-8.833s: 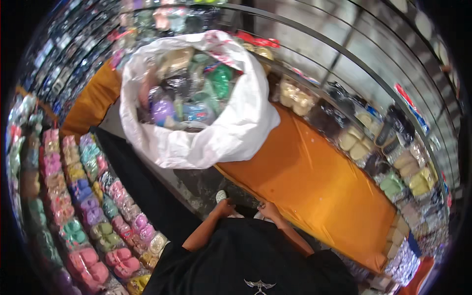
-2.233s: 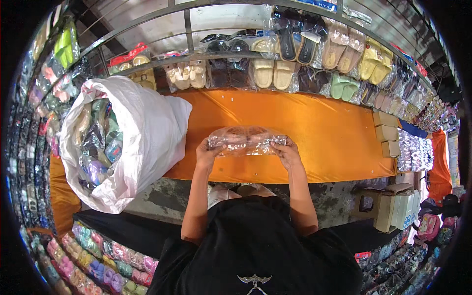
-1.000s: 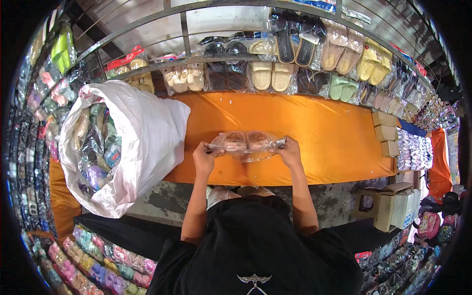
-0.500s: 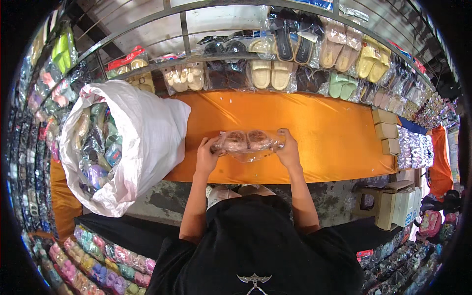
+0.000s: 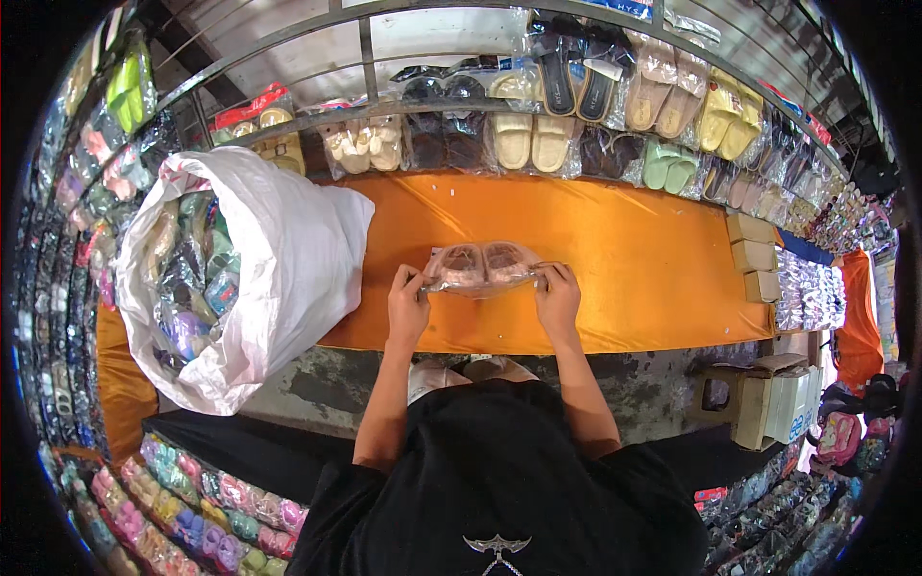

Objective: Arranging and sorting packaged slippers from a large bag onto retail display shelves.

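A pair of pinkish-brown sandals in a clear plastic bag is stretched between my two hands over the orange cloth. My left hand pinches the bag's left edge. At the opposite edge, my right hand grips the plastic between thumb and fingers. The sandals lie side by side inside the wrapping. Whether the bag rests on the cloth or hangs just above it, I cannot tell.
A big white sack, full of bagged footwear, stands open at the left. Bagged slippers line the rack along the far edge. Small cardboard boxes sit at the cloth's right end, with a larger carton nearer me.
The bag's sides are drawn in and its lower edge sits higher, lying smoother. My right hand has shifted slightly inward and down, and both hands now pinch the side edges.
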A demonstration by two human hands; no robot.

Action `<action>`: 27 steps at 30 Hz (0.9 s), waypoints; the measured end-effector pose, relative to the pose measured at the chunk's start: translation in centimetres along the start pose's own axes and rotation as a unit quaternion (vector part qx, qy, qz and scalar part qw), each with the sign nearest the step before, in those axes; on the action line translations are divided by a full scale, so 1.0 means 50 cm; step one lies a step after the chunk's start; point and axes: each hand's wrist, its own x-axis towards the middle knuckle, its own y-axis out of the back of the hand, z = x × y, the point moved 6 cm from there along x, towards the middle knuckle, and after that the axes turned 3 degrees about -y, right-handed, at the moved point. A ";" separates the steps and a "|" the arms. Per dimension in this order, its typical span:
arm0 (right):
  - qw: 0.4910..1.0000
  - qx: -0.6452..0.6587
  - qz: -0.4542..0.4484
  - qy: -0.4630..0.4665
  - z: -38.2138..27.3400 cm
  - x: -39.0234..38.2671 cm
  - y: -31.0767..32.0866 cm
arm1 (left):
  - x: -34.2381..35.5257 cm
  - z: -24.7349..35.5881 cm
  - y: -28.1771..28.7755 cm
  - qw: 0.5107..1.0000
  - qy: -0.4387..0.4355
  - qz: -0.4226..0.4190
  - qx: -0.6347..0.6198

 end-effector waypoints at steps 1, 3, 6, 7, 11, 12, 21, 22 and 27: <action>0.999 0.025 0.032 0.006 -0.004 -0.011 0.005 | -0.012 -0.002 -0.003 1.000 0.002 0.000 0.000; 0.997 0.050 0.062 0.010 -0.001 -0.040 0.005 | -0.039 -0.013 -0.004 0.999 0.035 0.019 0.015; 0.993 0.084 0.065 -0.050 0.059 -0.093 -0.037 | -0.086 -0.030 -0.025 0.997 0.056 0.048 0.011; 0.982 0.153 0.056 -0.092 0.102 -0.118 -0.059 | -0.099 -0.028 -0.032 0.998 0.034 0.047 0.012; 0.957 0.183 0.104 -0.197 0.101 -0.138 -0.060 | -0.141 -0.062 -0.042 0.982 0.104 0.156 0.015; 0.958 0.184 0.102 -0.198 0.114 -0.141 -0.069 | -0.155 -0.083 -0.041 0.968 0.158 0.196 0.015; 0.614 0.608 -0.166 -0.475 0.150 -0.183 -0.148 | -0.207 -0.140 -0.140 0.702 0.519 -0.025 -0.486; 0.566 0.665 -0.154 -0.462 0.141 -0.178 -0.142 | -0.204 -0.129 -0.139 0.677 0.517 -0.022 -0.524; 0.498 0.667 -0.109 -0.544 0.091 -0.141 -0.125 | -0.193 -0.094 -0.129 0.596 0.555 0.018 -0.580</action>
